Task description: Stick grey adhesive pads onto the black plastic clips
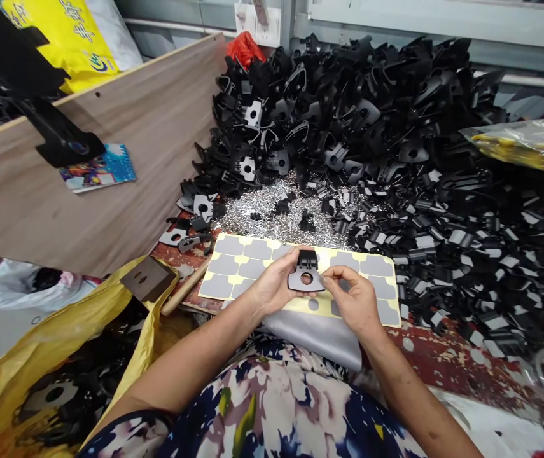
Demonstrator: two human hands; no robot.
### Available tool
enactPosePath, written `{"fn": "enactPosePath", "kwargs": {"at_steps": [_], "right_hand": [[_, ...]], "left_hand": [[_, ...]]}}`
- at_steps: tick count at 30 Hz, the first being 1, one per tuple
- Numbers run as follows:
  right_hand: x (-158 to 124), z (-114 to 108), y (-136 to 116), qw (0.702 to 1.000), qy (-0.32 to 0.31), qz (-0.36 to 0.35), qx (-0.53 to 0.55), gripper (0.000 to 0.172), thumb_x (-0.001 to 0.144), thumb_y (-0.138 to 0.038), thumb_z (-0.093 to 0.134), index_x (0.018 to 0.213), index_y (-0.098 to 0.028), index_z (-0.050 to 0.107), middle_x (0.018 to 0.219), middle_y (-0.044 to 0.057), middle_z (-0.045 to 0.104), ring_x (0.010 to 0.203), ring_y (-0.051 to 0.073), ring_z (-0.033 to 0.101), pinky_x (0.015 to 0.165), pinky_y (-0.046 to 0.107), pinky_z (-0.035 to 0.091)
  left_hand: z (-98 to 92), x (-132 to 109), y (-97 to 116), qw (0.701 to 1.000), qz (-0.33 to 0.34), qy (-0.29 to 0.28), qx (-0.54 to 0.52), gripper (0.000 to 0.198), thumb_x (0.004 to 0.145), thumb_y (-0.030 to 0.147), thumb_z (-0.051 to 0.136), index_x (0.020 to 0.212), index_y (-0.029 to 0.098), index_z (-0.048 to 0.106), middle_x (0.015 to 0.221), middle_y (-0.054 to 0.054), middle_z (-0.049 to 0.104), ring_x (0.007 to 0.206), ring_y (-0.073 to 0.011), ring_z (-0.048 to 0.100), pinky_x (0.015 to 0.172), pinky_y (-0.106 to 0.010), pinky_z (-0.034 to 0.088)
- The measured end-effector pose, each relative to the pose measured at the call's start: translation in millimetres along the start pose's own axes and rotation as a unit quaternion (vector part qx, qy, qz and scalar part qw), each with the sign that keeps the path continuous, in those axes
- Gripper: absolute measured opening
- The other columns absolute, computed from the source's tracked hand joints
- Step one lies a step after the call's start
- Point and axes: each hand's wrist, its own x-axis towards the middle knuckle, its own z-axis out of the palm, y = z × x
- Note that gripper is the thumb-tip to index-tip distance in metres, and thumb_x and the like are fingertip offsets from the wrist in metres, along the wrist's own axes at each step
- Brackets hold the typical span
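Black plastic with a flat grey, round-holed face, the clip (297, 280) I watch is gripped by the left hand (274, 283) over a grey-and-yellow sheet (247, 257), the right hand (358, 302) pinched closed at the clip's edge.

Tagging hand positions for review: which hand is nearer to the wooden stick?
Left. The left hand, holding a black piece, is to the right of the wooden stick; the right hand is farther right, at the piece's right edge.
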Motion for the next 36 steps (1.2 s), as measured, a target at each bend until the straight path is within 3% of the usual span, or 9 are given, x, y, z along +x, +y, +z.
{"fn": "enactPosePath", "kwargs": {"at_steps": [12, 23, 28, 30, 33, 36], "right_hand": [[-6, 0, -9, 0.992, 0.017, -0.070, -0.107, 0.012, 0.091, -0.032, 0.069, 0.083, -0.025, 0.075, 0.080, 0.001, 0.072, 0.080, 0.022, 0.063, 0.084, 0.040, 0.044], [0, 2, -6, 0.997, -0.010, 0.044, 0.060, 0.018, 0.082, -0.039, 0.075, 0.081, -0.021, 0.074, 0.077, 0.001, 0.070, 0.075, 0.019, 0.058, 0.074, 0.034, 0.047], [-1, 3, -8, 1.000, -0.020, 0.003, 0.008, 0.013, 0.087, -0.034, 0.071, 0.082, -0.022, 0.073, 0.078, 0.001, 0.071, 0.074, 0.019, 0.060, 0.074, 0.034, 0.046], [-4, 5, -11, 0.995, -0.005, -0.054, -0.083, 0.010, 0.090, -0.029, 0.068, 0.082, -0.024, 0.072, 0.077, 0.000, 0.071, 0.076, 0.020, 0.062, 0.081, 0.037, 0.044], [-10, 12, -17, 0.969, 0.025, -0.128, -0.210, 0.006, 0.092, -0.023, 0.066, 0.086, -0.025, 0.067, 0.079, 0.000, 0.072, 0.080, 0.022, 0.064, 0.094, 0.043, 0.040], [-16, 18, -19, 0.951, 0.039, -0.164, -0.260, 0.009, 0.095, -0.020, 0.062, 0.102, -0.025, 0.063, 0.087, 0.002, 0.073, 0.088, 0.025, 0.066, 0.100, 0.046, 0.039]], "left_hand": [[-1.9, -1, -2, 1.000, -0.002, 0.004, 0.011, 0.038, 0.090, 0.044, 0.078, 0.122, 0.026, 0.066, 0.103, -0.006, 0.059, 0.078, -0.0167, 0.054, 0.073, -0.039, 0.061], [0.6, -7, 3, 0.999, 0.002, -0.008, 0.044, 0.047, 0.082, 0.032, 0.081, 0.125, 0.027, 0.062, 0.111, -0.007, 0.061, 0.085, -0.0187, 0.060, 0.070, -0.034, 0.061], [3.5, -9, 2, 0.996, 0.008, 0.003, 0.083, 0.060, 0.073, 0.022, 0.084, 0.127, 0.029, 0.059, 0.110, -0.004, 0.060, 0.089, -0.0197, 0.062, 0.075, -0.037, 0.062], [6.0, -7, -3, 0.992, 0.035, 0.021, 0.118, 0.059, 0.073, 0.021, 0.086, 0.124, 0.030, 0.058, 0.109, -0.002, 0.061, 0.089, -0.0190, 0.062, 0.075, -0.033, 0.058], [7.9, -2, -15, 0.972, 0.141, 0.080, 0.172, 0.051, 0.074, 0.018, 0.086, 0.116, 0.028, 0.060, 0.101, 0.001, 0.061, 0.089, -0.0157, 0.059, 0.077, -0.025, 0.050], [5.1, 3, -26, 0.942, 0.224, 0.128, 0.216, 0.046, 0.074, 0.013, 0.084, 0.112, 0.026, 0.061, 0.096, 0.001, 0.060, 0.090, -0.0148, 0.056, 0.081, -0.023, 0.047]]}}
